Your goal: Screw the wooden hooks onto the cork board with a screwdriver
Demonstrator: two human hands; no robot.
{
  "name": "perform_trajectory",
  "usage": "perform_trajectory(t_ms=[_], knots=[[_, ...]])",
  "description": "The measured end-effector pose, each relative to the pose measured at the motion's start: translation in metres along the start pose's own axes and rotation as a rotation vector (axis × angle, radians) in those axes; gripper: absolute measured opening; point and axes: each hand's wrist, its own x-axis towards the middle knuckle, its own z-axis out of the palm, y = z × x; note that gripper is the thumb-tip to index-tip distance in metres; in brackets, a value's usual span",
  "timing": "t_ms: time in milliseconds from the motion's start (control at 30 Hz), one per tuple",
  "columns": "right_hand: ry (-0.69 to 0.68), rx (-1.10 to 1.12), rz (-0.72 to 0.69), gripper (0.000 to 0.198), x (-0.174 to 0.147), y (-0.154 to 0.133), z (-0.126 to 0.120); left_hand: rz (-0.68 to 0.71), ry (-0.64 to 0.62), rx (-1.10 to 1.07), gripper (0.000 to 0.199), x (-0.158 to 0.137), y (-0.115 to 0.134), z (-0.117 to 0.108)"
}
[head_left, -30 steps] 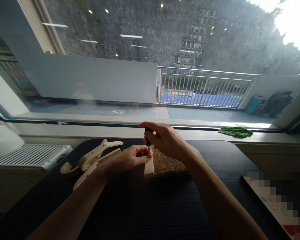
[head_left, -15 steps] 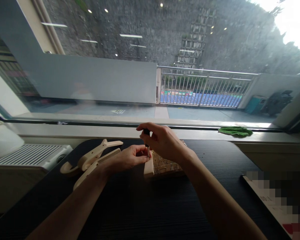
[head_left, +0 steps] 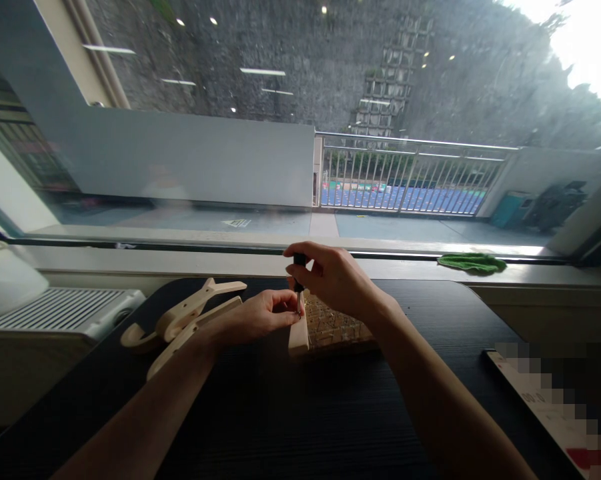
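Note:
My right hand [head_left: 333, 273] is closed round the black handle of a screwdriver [head_left: 299, 267], which stands nearly upright. Its metal shaft points down at a pale wooden strip [head_left: 299, 335] on the dark table. At the tip, the fingers of my left hand [head_left: 263, 313] are pinched together; whatever small thing they grip is too small to make out. A brown board with many small metal pins [head_left: 337, 328] lies right beside the strip, partly covered by my right hand and wrist.
Several curved pale wooden pieces [head_left: 187, 313] lie on the table [head_left: 290, 413] left of my left forearm. A green cloth [head_left: 473, 263] rests on the windowsill. At the right edge is a light board with printed marks [head_left: 530, 397]. A radiator [head_left: 75, 310] stands at the left.
My right hand has shifted a little to the right and turned, bringing the screwdriver handle over with it. My left hand has kept its place at the tip.

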Motion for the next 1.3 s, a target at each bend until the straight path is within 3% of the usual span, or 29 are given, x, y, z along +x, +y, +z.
perform_trajectory(t_ms=[200, 633, 1033, 1300], knots=[[0.002, -0.008, -0.006, 0.02, 0.0, -0.002, 0.002, -0.043, 0.004, 0.026, 0.026, -0.001, 0.003, -0.001], [-0.055, -0.051, -0.04, 0.036, -0.001, -0.004, 0.004, -0.027, 0.006, -0.011, 0.022, 0.002, -0.005, 0.0], [0.025, -0.056, -0.025, 0.023, 0.001, 0.0, 0.004, -0.001, -0.013, -0.012, 0.02, 0.0, -0.001, -0.001], [-0.057, -0.068, -0.043, 0.041, -0.001, -0.005, 0.004, -0.022, -0.017, -0.014, 0.023, 0.002, -0.007, -0.001]])
